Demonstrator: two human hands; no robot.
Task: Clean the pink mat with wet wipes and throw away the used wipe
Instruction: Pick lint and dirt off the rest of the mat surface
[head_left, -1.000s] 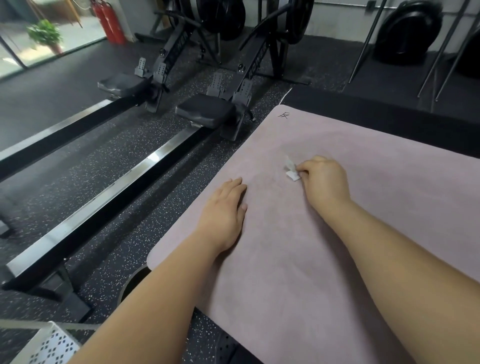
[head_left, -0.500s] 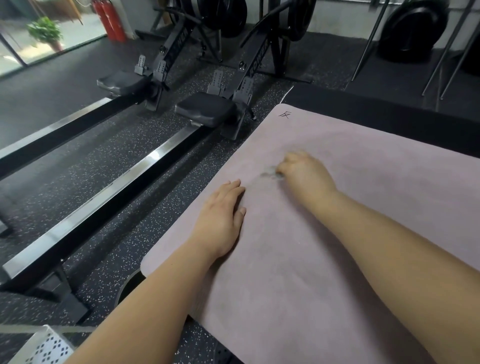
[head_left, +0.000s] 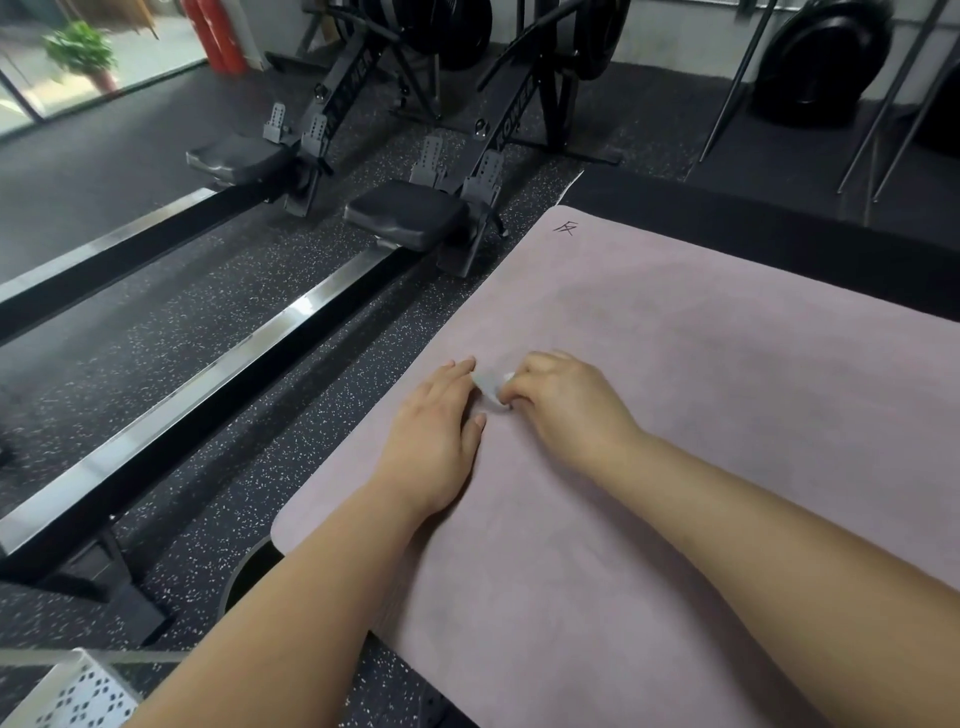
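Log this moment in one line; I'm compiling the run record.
phase: wiping | right hand: grip on wet wipe | left hand: flat on pink mat

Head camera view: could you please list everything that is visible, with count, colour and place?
pink mat: one, pink, on the floor, right.
wet wipe: one, white, on the mat, pinched by the right hand.
rowing machines: two, black with silver rails, left of the mat.
white basket: one, bottom left corner.
fire extinguishers: red, top left; count unclear.
potted plant: one, green, top left.
left hand: flat on the mat.
right hand: closed on the wipe.
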